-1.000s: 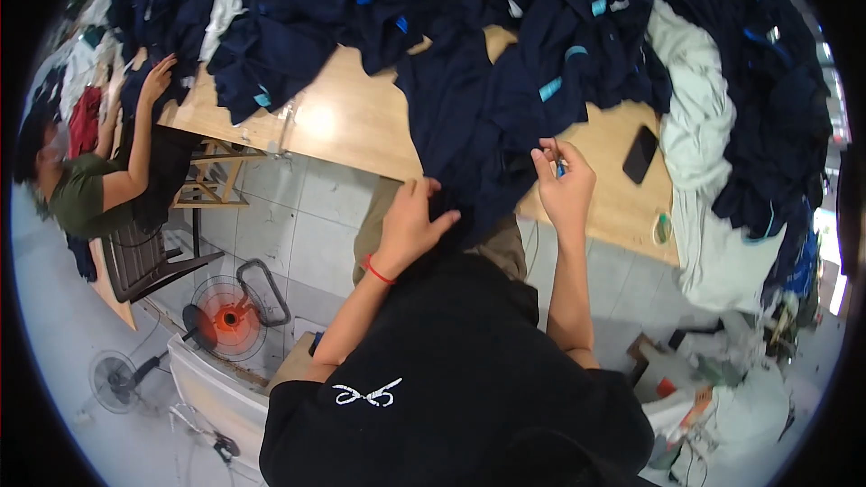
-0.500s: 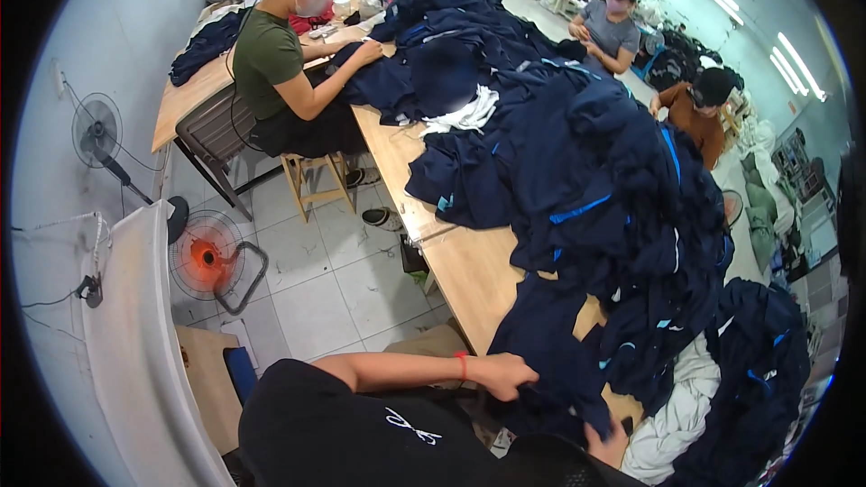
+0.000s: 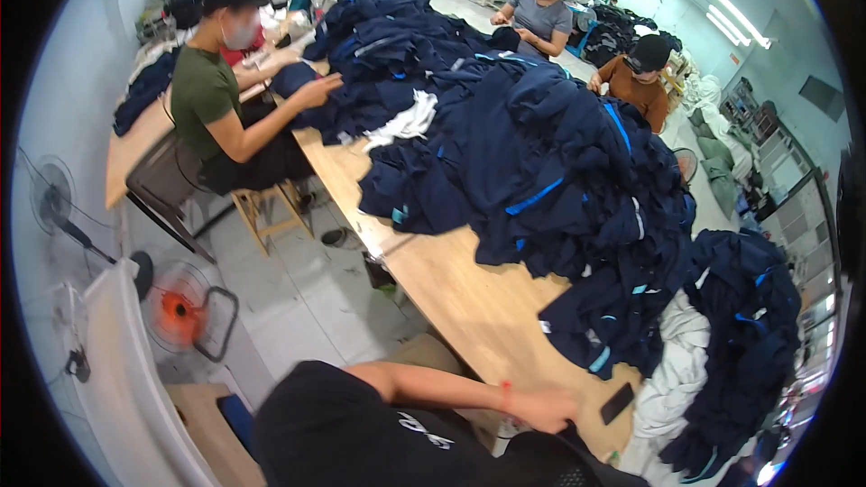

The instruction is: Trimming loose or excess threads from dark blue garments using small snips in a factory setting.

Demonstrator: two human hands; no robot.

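My left hand (image 3: pixel 545 409), with a red band at its wrist, is at the table's near edge. Its fingers are curled and somewhat blurred, closed on a dark navy garment (image 3: pixel 572 437) that shows just below them. Most of that garment is hidden by my black shirt and the dark mesh shape at the lower edge. My right hand is out of view. A dark phone (image 3: pixel 617 404) lies on the wooden table (image 3: pixel 487 293), right of my left hand. Beyond it a large heap of navy garments with blue trim (image 3: pixel 559 162) covers much of the tabletop.
A white cloth bundle (image 3: pixel 672 356) and more navy garments (image 3: pixel 744 316) hang at the right. A person in a green shirt (image 3: pixel 206 99) sits at the left; two others (image 3: pixel 541 13) work behind the heap. An orange-centred fan (image 3: pixel 183 309) stands on the floor at left.
The navy garment at the near end has come off the table toward me, uncovering wood and the phone. My left hand has moved right and nearer. My right hand has left view.
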